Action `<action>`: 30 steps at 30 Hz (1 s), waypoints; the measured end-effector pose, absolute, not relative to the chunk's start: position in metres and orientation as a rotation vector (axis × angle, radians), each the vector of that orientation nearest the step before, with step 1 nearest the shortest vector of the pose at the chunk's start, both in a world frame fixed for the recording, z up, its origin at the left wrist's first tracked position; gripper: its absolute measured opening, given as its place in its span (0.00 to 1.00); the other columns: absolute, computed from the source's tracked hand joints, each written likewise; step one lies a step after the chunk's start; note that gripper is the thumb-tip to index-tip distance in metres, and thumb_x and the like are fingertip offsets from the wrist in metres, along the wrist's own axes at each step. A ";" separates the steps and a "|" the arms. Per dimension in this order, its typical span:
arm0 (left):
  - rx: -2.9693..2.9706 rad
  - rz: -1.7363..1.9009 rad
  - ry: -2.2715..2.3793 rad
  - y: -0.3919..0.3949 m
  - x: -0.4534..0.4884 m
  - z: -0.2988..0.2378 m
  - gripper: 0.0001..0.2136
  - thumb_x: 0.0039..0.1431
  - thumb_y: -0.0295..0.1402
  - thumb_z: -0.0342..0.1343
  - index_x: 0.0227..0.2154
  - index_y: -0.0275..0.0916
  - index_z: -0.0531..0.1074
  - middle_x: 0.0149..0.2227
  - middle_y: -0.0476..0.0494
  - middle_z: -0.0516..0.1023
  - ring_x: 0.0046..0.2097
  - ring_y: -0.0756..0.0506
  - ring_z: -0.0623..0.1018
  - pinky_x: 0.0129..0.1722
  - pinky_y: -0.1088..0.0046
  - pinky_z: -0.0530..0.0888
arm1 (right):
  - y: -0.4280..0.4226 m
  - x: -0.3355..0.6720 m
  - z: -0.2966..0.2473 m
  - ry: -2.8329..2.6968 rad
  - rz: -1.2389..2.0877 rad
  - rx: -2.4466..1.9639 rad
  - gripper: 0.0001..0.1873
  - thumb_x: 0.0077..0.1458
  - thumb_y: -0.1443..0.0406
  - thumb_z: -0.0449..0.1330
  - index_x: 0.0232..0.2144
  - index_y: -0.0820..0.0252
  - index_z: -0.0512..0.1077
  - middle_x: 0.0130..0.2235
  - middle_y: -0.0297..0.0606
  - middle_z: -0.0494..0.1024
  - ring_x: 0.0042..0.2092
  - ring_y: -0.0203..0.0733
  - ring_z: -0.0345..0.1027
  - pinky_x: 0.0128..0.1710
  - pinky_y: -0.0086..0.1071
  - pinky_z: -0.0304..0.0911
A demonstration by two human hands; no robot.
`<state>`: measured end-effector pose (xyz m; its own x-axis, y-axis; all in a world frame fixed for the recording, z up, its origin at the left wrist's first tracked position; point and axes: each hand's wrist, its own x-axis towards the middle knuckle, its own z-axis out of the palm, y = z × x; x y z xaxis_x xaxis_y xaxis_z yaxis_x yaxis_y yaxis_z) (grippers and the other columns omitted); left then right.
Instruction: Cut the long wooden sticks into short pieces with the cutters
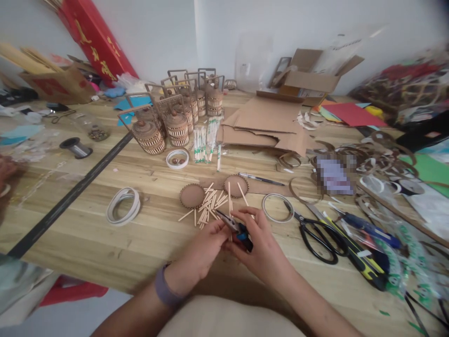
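Our right grip (261,245) clasps the pliers (235,226); our left grip (203,252) pinches their nose; finished baskets (175,124) stand at eleven o'clock; sticks (208,206) and two discs (191,195) lie unassembled at twelve.

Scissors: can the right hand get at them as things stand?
Probably reachable: scissors lie on the table beside the right hand, nothing between. But that hand is full, gripping the pliers.

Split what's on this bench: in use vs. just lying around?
In use: pliers in the right hand, left hand at their tip, short sticks, toothed card discs.
Lying about: scissors, tape roll, cardboard sheets, finished baskets, wire spool, utility knife.
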<state>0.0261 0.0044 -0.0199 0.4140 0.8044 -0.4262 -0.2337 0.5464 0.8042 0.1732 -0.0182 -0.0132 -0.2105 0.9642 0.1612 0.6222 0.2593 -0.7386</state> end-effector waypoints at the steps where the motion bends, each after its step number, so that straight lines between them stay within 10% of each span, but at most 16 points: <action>1: 0.744 0.743 0.911 0.003 0.027 -0.019 0.16 0.52 0.46 0.62 0.32 0.36 0.73 0.33 0.46 0.78 0.37 0.45 0.76 0.38 0.71 0.69 | -0.018 0.172 -0.014 -1.904 0.716 -1.440 0.26 0.51 0.69 0.61 0.53 0.55 0.63 0.52 0.47 0.61 0.56 0.52 0.64 0.53 0.45 0.66; 16: 0.981 0.506 0.924 -0.003 0.007 -0.002 0.20 0.55 0.51 0.56 0.34 0.36 0.70 0.23 0.48 0.78 0.25 0.49 0.75 0.30 0.73 0.68 | -0.040 0.228 0.026 -1.417 1.893 -1.798 0.16 0.48 0.56 0.60 0.39 0.56 0.73 0.36 0.34 0.73 0.38 0.41 0.64 0.34 0.29 0.59; 30: 0.893 0.398 0.809 -0.008 0.016 -0.001 0.25 0.47 0.58 0.58 0.30 0.37 0.69 0.20 0.50 0.73 0.21 0.51 0.71 0.23 0.75 0.67 | -0.022 0.203 0.036 -1.445 2.019 -1.630 0.10 0.42 0.64 0.57 0.31 0.57 0.71 0.29 0.30 0.70 0.35 0.38 0.62 0.35 0.29 0.56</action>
